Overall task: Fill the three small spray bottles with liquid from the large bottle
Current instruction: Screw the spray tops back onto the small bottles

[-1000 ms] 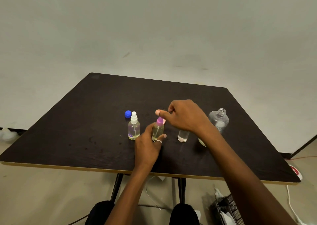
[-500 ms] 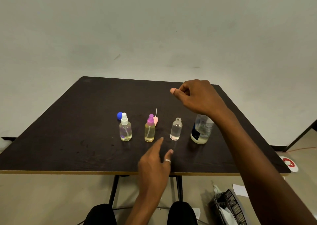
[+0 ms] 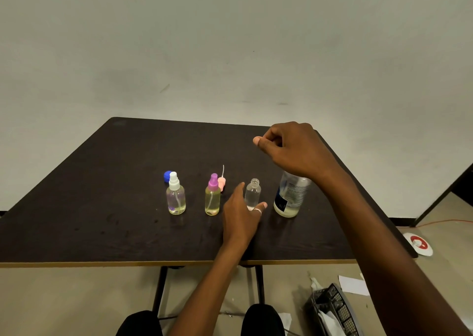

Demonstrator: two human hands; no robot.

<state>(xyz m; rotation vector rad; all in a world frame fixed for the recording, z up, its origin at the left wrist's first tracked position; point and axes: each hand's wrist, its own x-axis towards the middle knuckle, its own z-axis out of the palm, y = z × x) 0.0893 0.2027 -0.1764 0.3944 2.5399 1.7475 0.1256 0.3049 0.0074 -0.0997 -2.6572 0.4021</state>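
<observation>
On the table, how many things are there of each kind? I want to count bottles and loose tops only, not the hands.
Small spray bottles: 3 (white-topped bottle, purple-topped bottle, uncapped bottle)
Large bottle: 1
Loose tops: 2 (blue cap, pink spray head)
Total: 6

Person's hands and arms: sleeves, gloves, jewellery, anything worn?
No sleeves, gloves or watch in view; both arms are bare as far as the head view shows. The left hand wears a thin silver-coloured ring on one finger. The right hand shows nothing worn.
</observation>
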